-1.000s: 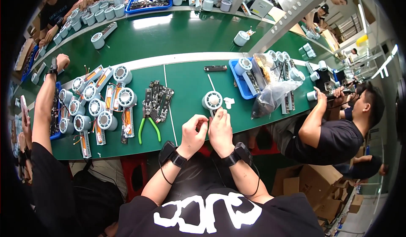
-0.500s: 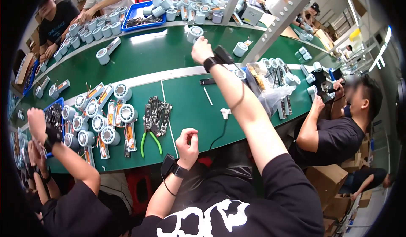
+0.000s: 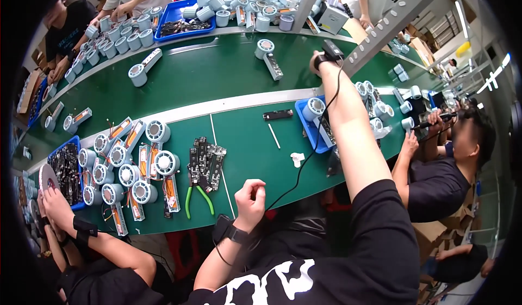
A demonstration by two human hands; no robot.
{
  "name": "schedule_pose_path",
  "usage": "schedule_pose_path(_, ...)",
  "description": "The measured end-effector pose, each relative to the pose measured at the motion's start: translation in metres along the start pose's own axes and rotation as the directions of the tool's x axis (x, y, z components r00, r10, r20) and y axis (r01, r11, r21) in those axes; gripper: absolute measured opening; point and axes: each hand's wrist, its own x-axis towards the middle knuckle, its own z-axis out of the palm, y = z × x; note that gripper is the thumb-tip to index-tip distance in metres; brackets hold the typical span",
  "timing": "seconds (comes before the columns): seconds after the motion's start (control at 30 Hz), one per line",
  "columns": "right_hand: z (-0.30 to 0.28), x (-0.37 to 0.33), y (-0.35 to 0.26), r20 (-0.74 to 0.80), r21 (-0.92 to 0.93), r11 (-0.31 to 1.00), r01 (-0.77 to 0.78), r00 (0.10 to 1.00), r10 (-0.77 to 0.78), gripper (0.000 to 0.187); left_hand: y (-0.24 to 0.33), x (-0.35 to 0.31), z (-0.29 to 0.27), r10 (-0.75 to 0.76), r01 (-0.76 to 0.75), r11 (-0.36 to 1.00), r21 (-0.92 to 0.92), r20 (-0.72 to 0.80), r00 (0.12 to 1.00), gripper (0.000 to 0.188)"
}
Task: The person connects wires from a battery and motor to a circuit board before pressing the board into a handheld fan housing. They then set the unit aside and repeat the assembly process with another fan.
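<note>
My right arm stretches far out over the green bench, and my right hand [image 3: 315,61] is by the metal upright; wrist and strap hide most of its fingers. To its left on the far strip lies a light-blue fan unit [image 3: 265,47] with a round head and an open handle showing a circuit board. My left hand [image 3: 252,204] is curled shut at the near edge, with nothing visible in it. Left of it lie green-handled pliers [image 3: 199,200], their jaws under a pile of circuit boards [image 3: 206,163]. A blue bin [image 3: 304,121] holding fan units sits beneath my right forearm.
Several fan units [image 3: 129,174] with orange parts crowd the left bench. A black module [image 3: 278,114], a white stick [image 3: 273,136] and a white scrap [image 3: 297,159] lie mid-bench. A slanted metal upright [image 3: 375,30] rises at right. Co-workers sit on both sides and opposite.
My right hand has left the fan unit on the far strip and moved right, to where another unit stood. That first unit now lies with its handle toward me. My left hand stays curled.
</note>
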Motion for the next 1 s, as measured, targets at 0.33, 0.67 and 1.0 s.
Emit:
schedule_pose_path(0.33,-0.039,-0.252,0.002,0.838,0.167,-0.495,0.853,0.141,0.527,0.049,-0.027,-0.036,-0.054,-0.007,0.011,0.995,0.097,-0.05,0.999,0.003)
schedule_pose_path(0.67,-0.197,-0.37,0.06,-0.089,0.284,-0.232,0.931,0.266,0.96,0.045,-0.031,-0.079,-0.043,0.075,-0.075,0.996,0.04,-0.007,0.997,0.006)
schedule_pose_path(1.0,-0.247,-0.364,-0.011,0.68,0.223,-0.406,0.886,0.157,0.716,0.035,0.004,-0.096,-0.062,0.049,-0.042,0.97,0.238,-0.024,0.999,0.008)
